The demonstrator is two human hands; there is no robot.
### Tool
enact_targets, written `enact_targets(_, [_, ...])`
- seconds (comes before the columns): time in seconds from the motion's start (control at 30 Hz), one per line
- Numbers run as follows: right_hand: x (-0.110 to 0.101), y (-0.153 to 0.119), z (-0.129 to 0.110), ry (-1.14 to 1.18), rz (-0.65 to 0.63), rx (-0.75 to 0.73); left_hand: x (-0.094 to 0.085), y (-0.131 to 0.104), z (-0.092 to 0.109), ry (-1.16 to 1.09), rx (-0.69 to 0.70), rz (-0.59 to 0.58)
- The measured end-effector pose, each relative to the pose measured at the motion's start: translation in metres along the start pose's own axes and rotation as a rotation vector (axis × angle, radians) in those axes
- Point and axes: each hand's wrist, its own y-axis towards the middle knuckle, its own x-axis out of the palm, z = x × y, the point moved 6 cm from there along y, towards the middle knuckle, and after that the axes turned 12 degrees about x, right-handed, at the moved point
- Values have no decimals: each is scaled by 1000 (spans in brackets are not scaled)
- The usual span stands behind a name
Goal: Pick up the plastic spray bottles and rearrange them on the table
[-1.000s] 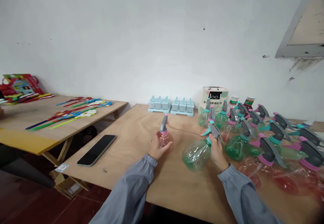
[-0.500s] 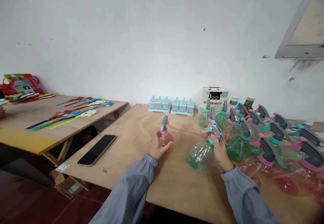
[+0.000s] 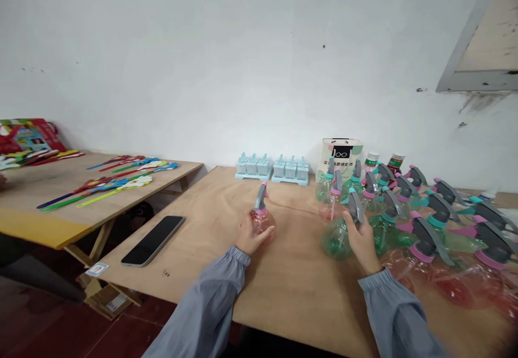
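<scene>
My left hand (image 3: 250,235) is wrapped round the body of a pink spray bottle (image 3: 265,222), which stands upright on the wooden table with its grey and pink head on top. On the right, my right hand (image 3: 361,238) grips a green spray bottle (image 3: 336,239) near its neck, beside the group of bottles. The fingers behind that bottle are partly hidden. Several pink and green spray bottles (image 3: 421,252) with grey heads stand close together to the right of my right hand.
A black phone (image 3: 154,240) lies at the table's left. Two light blue mould sets (image 3: 253,167) sit at the back, with a paper bag (image 3: 339,159) right of them. Colourful hand-shaped sticks (image 3: 115,185) lie on the left table (image 3: 48,220).
My right hand has moved the green bottle to the right, nearer the group, and turned it from tilted to about upright. My left hand has stayed on the pink bottle.
</scene>
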Motion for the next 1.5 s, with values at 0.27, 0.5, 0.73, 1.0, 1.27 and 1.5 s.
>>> enact_targets(0.27, [13, 8, 10, -61, 17, -56, 1, -2, 0, -31, -6, -39])
enact_targets(0.5, [5, -11, 8, -44, 32, -107, -13, 18, 8, -107, -10, -4])
enact_targets(0.73, [2, -23, 32, -122, 38, -93, -1, 69, 43, -219, 105, -268])
enact_targets(1.0, [0, -24, 37, -116, 16, -98, 24, 46, 48, -570, -167, -151])
enact_targets(1.27, [1, -22, 38, -145, 20, -97, 22, 37, 34, -549, -245, 12])
enact_targets(1.5, [0, -22, 36, -156, 17, -100, 23, 37, 40, -691, -292, 95])
